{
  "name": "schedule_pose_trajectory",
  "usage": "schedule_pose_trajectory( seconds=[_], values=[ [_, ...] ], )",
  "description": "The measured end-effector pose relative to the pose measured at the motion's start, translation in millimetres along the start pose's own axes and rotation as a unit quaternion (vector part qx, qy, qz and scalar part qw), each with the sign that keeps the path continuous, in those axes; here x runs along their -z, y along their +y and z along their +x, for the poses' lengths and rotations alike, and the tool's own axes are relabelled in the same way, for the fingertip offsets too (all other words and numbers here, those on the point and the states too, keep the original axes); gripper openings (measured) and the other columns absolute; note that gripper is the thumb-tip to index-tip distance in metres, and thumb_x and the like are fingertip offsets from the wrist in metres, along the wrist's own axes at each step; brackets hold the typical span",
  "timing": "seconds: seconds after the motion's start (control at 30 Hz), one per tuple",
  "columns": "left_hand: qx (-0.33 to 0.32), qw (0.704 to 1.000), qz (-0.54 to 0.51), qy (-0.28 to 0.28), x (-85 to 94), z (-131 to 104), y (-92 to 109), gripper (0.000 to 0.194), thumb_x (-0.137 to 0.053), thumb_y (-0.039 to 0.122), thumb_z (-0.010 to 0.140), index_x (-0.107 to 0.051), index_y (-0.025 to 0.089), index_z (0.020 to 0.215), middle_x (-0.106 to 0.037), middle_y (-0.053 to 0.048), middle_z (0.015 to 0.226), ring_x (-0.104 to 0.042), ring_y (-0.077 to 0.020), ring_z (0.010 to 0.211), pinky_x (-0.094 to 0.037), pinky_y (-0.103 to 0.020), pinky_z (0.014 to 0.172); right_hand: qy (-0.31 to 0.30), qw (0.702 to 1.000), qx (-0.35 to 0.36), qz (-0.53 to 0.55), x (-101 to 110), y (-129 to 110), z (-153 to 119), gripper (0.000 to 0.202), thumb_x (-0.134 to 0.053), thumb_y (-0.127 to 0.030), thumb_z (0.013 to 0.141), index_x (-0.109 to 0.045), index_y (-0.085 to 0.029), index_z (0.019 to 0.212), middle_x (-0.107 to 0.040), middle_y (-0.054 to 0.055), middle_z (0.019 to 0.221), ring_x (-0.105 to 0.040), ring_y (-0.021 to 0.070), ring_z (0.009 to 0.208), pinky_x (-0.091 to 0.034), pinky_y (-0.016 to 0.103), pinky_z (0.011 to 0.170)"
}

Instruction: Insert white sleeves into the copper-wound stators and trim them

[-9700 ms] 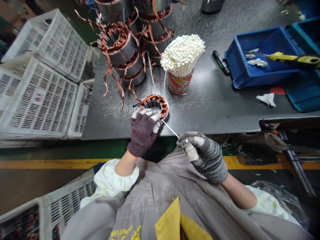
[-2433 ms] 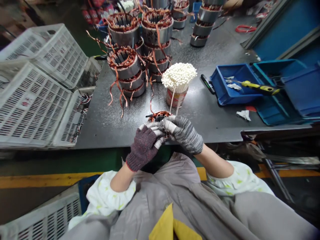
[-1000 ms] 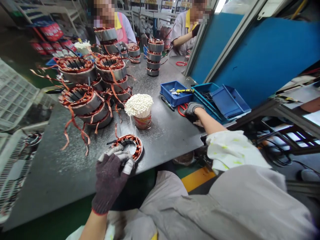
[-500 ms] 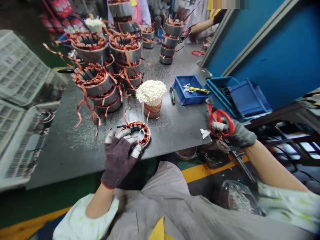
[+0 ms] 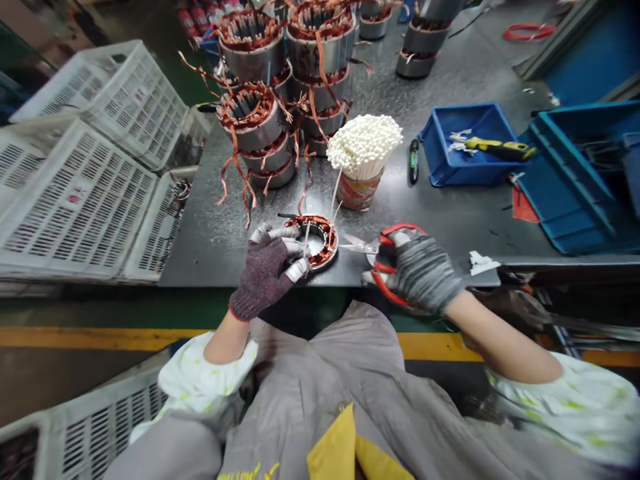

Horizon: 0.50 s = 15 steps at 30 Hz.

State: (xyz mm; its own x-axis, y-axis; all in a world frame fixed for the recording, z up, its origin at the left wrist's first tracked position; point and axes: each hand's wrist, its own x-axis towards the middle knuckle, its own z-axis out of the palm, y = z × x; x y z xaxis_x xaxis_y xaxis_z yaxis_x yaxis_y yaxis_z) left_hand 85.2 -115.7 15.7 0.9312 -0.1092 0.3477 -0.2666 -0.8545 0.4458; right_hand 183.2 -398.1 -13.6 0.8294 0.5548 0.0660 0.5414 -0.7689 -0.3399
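My left hand (image 5: 270, 270), in a dark knitted glove with taped fingertips, grips the near left side of a motor stator (image 5: 327, 257). Copper windings line this ring, and white cable ties (image 5: 334, 200) stick up from it. Red-handled scissors (image 5: 387, 250) are in my right hand (image 5: 423, 270), which wears a grey striped glove. Their blades look parted and point left, just short of the ring's right side. Behind the ring, a cup (image 5: 359, 192) holds a thick bundle of white cable ties (image 5: 365, 143).
Stacked stators (image 5: 255, 133) with loose copper leads stand at the back left. Right of the cup lie a marker pen (image 5: 414, 162) and a blue bin (image 5: 457, 175) holding a yellow-black tool (image 5: 500, 148). White crates (image 5: 80, 200) are on the left; a teal bin (image 5: 560, 193) is at right.
My right hand has brought the scissors left from the bins to beside the stator. My left hand stays on the stator. The camera view has turned and tilted down.
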Motion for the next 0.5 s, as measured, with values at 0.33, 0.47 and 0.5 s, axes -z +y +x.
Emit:
schedule_pose_trajectory(
  seconds=[0.33,0.47,0.5],
  values=[
    [0.016,0.999,0.0,0.043,-11.4,-5,4,0.013,-0.058,0.037,0.091,-0.067,0.026,0.091,-0.077,0.0,0.096,-0.064,-0.0238,0.121,-0.033,-0.051,0.118,-0.143,0.989,-0.018,-0.043,-2,-24,16,0.058,-0.064,-0.061,0.082,-0.065,-0.017,0.118,-0.074,0.017,0.109,-0.072,0.0332,0.093,-0.055,0.04,0.078],
    [0.011,0.998,-0.002,0.068,-13.7,-6,7,0.011,-0.059,0.034,0.092,-0.066,0.025,0.091,-0.077,-0.001,0.096,-0.064,-0.0241,0.12,-0.037,-0.05,0.114,-0.135,0.986,-0.069,-0.074,8,-19,18,0.052,-0.057,-0.062,0.088,-0.066,-0.02,0.116,-0.076,0.015,0.104,-0.073,0.0321,0.091,-0.054,0.038,0.075],
    [0.011,0.998,-0.001,0.069,-14.1,-6,7,0.011,-0.059,0.034,0.092,-0.066,0.025,0.091,-0.077,-0.001,0.096,-0.064,-0.0241,0.12,-0.037,-0.05,0.114,-0.117,0.988,-0.07,-0.074,8,-20,22,0.055,-0.059,-0.063,0.086,-0.066,-0.019,0.118,-0.076,0.016,0.108,-0.073,0.0328,0.094,-0.054,0.038,0.076]
  ],
)
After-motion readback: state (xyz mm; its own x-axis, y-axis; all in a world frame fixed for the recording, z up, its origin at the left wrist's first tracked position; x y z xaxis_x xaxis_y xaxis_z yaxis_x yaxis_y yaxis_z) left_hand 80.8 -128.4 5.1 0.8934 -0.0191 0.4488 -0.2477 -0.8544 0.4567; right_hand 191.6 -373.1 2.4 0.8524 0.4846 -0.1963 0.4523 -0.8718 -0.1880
